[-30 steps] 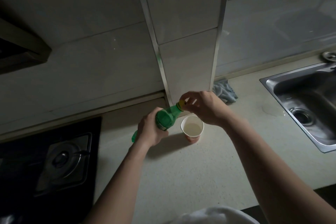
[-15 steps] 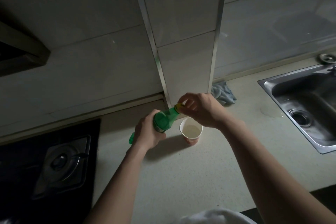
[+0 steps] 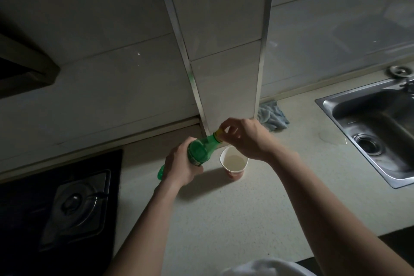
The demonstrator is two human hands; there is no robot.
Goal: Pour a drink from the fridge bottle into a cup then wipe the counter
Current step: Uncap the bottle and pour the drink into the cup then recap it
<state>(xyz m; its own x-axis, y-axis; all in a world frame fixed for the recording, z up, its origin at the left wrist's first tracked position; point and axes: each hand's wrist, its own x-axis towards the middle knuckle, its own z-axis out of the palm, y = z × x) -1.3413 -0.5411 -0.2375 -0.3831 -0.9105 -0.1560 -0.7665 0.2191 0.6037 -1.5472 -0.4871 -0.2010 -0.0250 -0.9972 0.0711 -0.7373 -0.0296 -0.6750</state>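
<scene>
- Bottle (image 3: 202,152): green plastic, tilted w/ neck pointing up and to the right, base down-left, held above the counter (image 3: 224,219).
- Left hand (image 3: 180,168) wrapped tight round the bottle's lower body; base end pokes out below the palm.
- Right hand (image 3: 244,138) at the neck, thumb + fingertips pinched on the yellow cap (image 3: 219,132). Can't tell if cap is seated or loose.
- Cup (image 3: 234,162): paper, white inside w/ reddish print low on the outside, upright on the counter just right of the bottle and below the right hand, partly under the wrist. Pale liquid shows inside, level well under the rim. Not touching bottle as far as can be seen.
- Cloth (image 3: 272,116): grey-blue, crumpled, on the counter at the foot of the tiled pillar (image 3: 224,87), behind the right hand, near the back wall.
- Sink (image 3: 369,127): steel, set in the counter at far right, drain visible; well apart from the cup.
- Wet patch (image 3: 329,138) on the counter betw. cloth and sink, close to the sink's rim.
- Gas hob (image 3: 67,204): black, left side, one burner in view, dark.
- Light is dim; small detail on the bottle label unreadable.
</scene>
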